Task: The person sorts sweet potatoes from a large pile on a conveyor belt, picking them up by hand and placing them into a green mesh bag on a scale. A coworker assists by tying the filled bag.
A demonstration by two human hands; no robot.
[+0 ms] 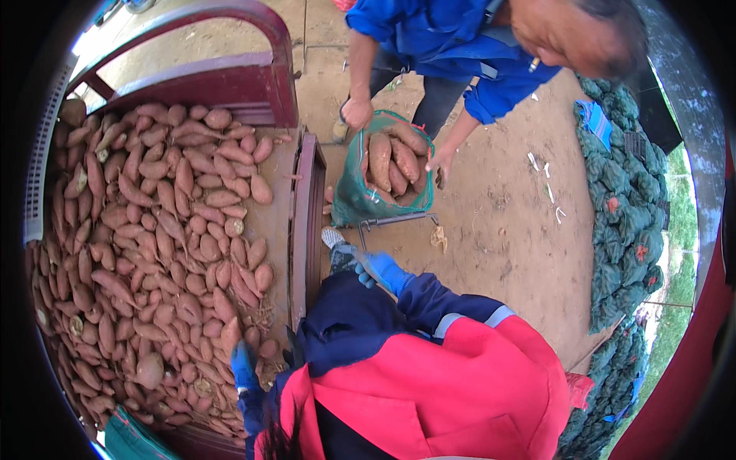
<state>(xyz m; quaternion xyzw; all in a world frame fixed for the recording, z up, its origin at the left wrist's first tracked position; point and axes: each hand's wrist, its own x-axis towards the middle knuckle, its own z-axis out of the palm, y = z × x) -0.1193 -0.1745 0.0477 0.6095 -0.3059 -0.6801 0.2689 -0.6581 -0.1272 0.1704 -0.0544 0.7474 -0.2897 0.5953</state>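
Observation:
My left hand (244,367), in a blue glove, is at the near right edge of a large heap of sweet potatoes (167,241). Its fingers are around the lower end of a single sweet potato (230,335). My right hand (386,272), also gloved in blue, is in front of my lap and grips a thin, flat object (374,275), too blurred to name exactly. Beyond it stands a green mesh sack (345,195) with its mouth spread and several large sweet potatoes (404,160) inside.
A co-worker in a blue jacket (425,40) leans over the sack, one hand (357,112) on its rim, the other (443,164) beside it. A metal frame (397,219) stands before it. The maroon cart side (310,230) borders the heap. Filled green sacks (618,213) are stacked at right.

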